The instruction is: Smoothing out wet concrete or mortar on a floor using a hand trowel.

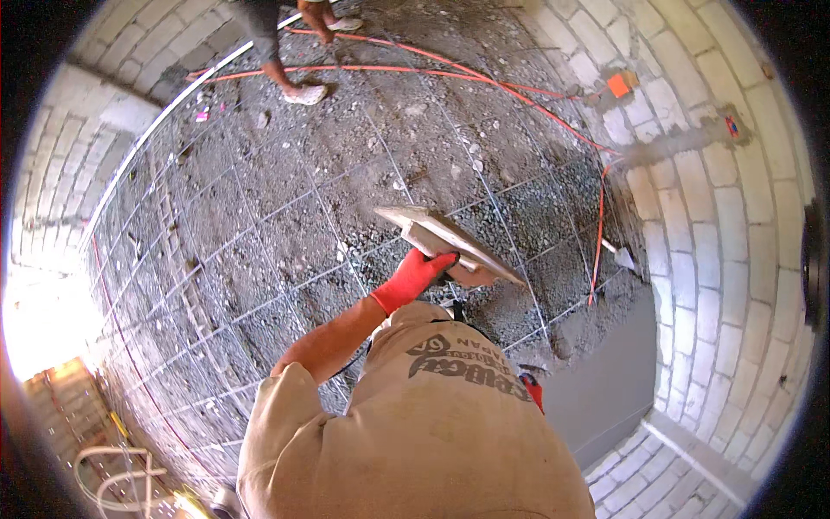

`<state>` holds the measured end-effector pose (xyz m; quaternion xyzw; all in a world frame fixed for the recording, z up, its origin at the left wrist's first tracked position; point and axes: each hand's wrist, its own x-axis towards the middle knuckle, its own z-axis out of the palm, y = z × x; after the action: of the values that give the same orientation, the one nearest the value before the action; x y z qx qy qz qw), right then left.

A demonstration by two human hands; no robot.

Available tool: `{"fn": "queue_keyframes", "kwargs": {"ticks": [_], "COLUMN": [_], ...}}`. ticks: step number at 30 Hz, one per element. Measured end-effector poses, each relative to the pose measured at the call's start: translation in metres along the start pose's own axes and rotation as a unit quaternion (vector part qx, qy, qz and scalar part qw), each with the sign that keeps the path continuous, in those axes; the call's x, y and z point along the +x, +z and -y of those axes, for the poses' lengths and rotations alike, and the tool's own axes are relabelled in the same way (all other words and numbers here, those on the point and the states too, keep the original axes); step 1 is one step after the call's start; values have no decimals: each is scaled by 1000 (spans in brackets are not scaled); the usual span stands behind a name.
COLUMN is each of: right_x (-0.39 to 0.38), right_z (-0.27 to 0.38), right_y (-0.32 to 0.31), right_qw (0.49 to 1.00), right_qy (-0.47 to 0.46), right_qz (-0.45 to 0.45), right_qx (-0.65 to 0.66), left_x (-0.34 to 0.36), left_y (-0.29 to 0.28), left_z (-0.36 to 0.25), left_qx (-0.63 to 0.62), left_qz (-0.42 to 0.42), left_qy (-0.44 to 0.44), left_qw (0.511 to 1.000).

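My left hand (417, 278), in a red glove with dark fingertips, is closed around the handle of a hand float (445, 233). The float is a long, flat, pale board smeared with grey, held tilted above the gravel and steel mesh. Of my right hand (533, 391), only a bit of red glove shows beside my torso; its fingers are hidden behind my shirt. Close to that hand lies a smooth grey patch of fresh concrete (605, 376). Wire mesh (322, 201) covers the rough gravel ground ahead of me.
Orange flexible conduits (471, 76) run over the ground to the right block wall (692, 216). A trowel (621, 255) lies near that wall's base. At the far left, another person's leg and shoe (304, 93) stand on the gravel. A pale hose (112, 484) coils at near left.
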<state>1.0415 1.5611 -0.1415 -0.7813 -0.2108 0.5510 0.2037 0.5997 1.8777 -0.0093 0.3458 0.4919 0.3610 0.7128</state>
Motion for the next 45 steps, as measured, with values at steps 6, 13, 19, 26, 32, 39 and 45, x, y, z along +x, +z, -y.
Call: {"fn": "queue_keyframes", "kwargs": {"ticks": [6, 13, 19, 26, 32, 39, 45], "right_x": [64, 66, 72, 71, 87, 94, 42], "right_z": [-54, 10, -15, -1, 43, 35, 15], "right_y": [-56, -105, -97, -72, -64, -39, 30], "right_qw": [973, 996, 993, 982, 991, 996, 997], "right_qy": [-13, -47, 51, 30, -9, -54, -26], "right_qz": [41, 24, 96, 182, 134, 70, 39], "right_qx": [226, 76, 35, -27, -23, 14, 62], "left_x": [-24, -90, -138, -179, -204, -205, -197], "left_y": [24, 85, 95, 77, 42, -9, -98], "left_z": [23, 27, 20, 7, 8, -47, -58], "left_qx": [33, 82, -123, -295, -207, 89, 405], "left_qz": [-37, -162, -273, -319, -328, -234, -103], "left_qy": [114, 152, 190, 269, 297, 203, 70], "left_qw": [992, 972, 935, 860, 872, 947, 906]}}
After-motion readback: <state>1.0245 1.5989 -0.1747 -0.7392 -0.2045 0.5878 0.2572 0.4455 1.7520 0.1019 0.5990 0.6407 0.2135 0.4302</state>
